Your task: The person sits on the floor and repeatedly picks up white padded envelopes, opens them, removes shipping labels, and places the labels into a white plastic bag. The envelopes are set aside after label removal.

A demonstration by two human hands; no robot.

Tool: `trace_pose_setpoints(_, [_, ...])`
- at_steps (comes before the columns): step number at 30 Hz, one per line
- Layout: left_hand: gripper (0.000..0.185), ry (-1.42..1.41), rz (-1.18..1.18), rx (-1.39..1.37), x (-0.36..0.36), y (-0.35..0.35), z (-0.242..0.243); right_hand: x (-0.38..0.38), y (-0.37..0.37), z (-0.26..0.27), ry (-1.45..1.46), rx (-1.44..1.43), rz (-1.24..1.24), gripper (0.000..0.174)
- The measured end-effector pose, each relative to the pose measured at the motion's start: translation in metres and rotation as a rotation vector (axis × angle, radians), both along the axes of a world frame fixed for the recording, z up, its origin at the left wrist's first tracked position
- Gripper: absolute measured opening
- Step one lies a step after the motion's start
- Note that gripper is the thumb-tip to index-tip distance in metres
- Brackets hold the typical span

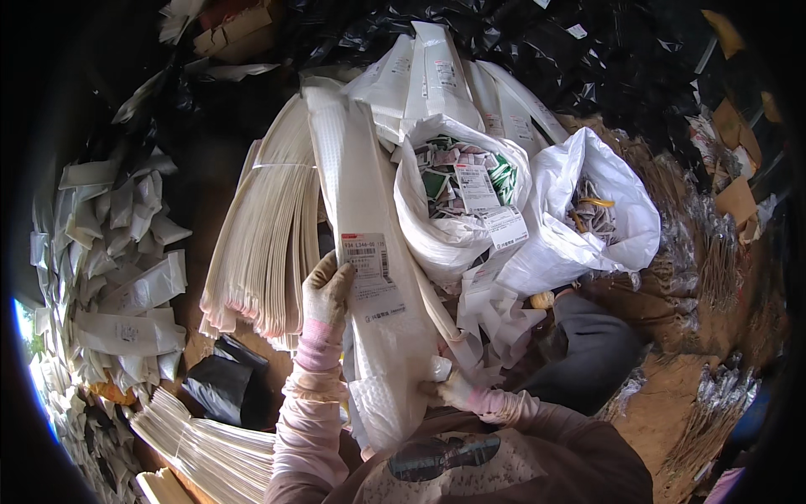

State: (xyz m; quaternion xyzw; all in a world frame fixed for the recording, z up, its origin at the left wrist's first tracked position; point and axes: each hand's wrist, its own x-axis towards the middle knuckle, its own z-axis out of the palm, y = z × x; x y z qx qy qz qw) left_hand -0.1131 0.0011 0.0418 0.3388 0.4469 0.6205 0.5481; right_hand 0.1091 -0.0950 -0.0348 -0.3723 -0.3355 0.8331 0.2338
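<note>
A long white bubble-padded mailer (359,170) lies lengthwise before me, with a printed shipping label (370,271) stuck to its face. My left hand (327,286), in a pale work glove with a pink cuff, pinches the mailer's left edge beside the label. Low on the opposite edge, my gloved right hand (456,387) grips the mailer near its bottom end. A small white piece (441,368) sits by the right fingers; what it is cannot be made out. A strip of shipping labels (482,280) trails from a white woven sack (463,252) down towards my right hand.
Left of the mailer stands a banded stack of long flat mailers (271,233); another bundle (214,447) lies lower left. Labelled mailers (434,82) are piled behind. A second woven sack (592,208) holds small packets. Wrapped bare-root stems (711,422) lie at right, white packages (135,283) at left.
</note>
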Motion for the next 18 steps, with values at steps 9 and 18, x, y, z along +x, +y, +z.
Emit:
trace_pose_setpoints(9, [0.044,0.189,-0.053,0.284,0.061,0.149,0.109,0.103,0.188,0.113,-0.064,0.491,-0.258,0.016])
trace_pose_setpoints(18, [0.040,0.609,-0.073,-0.125,0.039,0.121,-0.115,0.198,0.329,0.095,-0.595,0.515,-0.847,0.020])
